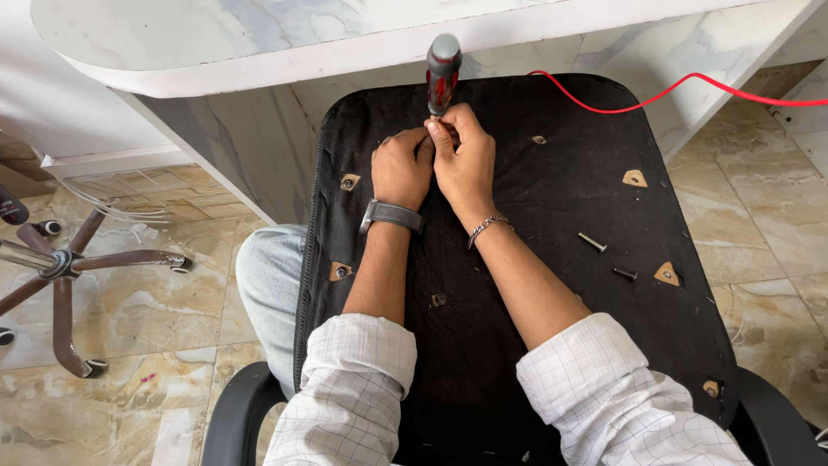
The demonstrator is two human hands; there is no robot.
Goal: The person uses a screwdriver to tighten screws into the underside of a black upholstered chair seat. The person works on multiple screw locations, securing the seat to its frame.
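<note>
Hands meet at the far middle of the black fabric-covered underside of a chair seat (535, 259), which lies across the person's lap. The right hand (466, 160) has its grip pinched together around the lower shaft of a screwdriver with a red and black handle (443, 73), which stands nearly upright with its tip on the seat panel. The left hand (401, 166) sits just beside it, touching it, fingers curled in toward the same spot; whether that grip actually holds the shaft I cannot tell. A dark grey watch strap (391, 215) circles the left wrist and a silver chain bracelet (487, 228) the right.

On the seat panel, to the right of the hands, two dark loose bolts (592, 242) lie near each other, close to a tan triangular cut-out (666, 273) in the fabric. A red cable (681, 86) crosses the panel's far right corner. Beyond the panel's far edge stands a white marble-patterned table (259, 34). Left of the panel, on the tiled floor, rests a metal chair base with castors (65, 267)
</note>
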